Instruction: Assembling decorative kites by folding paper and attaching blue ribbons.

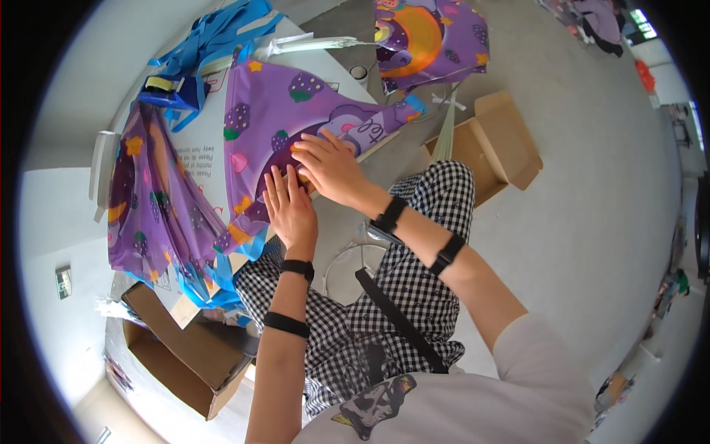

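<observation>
A purple fabric piece, printed with strawberries, stars and a cartoon figure, is spread over a white board with printed lettering. It tapers to a blue-tipped corner at the right. My left hand lies on its near edge, fingers stretched out and close together. Beside and slightly beyond it, my right hand rests palm down on the same fabric with its fingers extended. Neither hand visibly grasps anything, though what lies under the palms is hidden. My wrists and forearms wear black bands.
Folded purple fabric hangs over the board's left side. Blue ribbons, a blue tape dispenser and pale thin rods lie at the back. More purple fabric is beyond. Open cardboard boxes stand at right and lower left.
</observation>
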{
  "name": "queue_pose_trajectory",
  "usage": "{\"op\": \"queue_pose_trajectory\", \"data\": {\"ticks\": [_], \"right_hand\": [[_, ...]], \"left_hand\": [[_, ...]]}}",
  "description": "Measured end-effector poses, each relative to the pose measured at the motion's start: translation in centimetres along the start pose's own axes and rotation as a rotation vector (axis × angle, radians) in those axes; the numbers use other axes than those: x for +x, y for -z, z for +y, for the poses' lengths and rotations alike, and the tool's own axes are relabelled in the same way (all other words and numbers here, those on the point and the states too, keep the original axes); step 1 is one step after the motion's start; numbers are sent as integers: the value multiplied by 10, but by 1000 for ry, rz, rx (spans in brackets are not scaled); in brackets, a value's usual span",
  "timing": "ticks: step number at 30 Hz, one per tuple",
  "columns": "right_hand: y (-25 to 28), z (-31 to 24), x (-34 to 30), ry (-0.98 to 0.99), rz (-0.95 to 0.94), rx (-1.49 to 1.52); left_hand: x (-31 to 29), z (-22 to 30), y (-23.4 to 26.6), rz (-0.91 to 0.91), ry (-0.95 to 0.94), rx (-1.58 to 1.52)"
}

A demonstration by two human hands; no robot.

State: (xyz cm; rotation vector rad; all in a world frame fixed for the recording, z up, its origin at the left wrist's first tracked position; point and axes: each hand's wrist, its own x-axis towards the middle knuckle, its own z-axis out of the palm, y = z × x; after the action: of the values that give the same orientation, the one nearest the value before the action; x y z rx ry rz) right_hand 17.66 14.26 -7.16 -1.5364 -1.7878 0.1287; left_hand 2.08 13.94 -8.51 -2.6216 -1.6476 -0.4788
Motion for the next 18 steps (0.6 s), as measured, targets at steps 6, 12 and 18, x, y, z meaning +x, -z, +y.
{"op": "queue_pose_trajectory", "data": {"ticks": [6,12,18], "right_hand": [[50,50,-29,-15,-237,-380],[61,82,-38,-142,-70,-382],[89,95,-32,-414,-176,-481]], "left_hand": [[6,-5,6,2,-121,89],[5,-11,3,-49,-137,-59],[7,-8,9,-112,-127,-57]]}}
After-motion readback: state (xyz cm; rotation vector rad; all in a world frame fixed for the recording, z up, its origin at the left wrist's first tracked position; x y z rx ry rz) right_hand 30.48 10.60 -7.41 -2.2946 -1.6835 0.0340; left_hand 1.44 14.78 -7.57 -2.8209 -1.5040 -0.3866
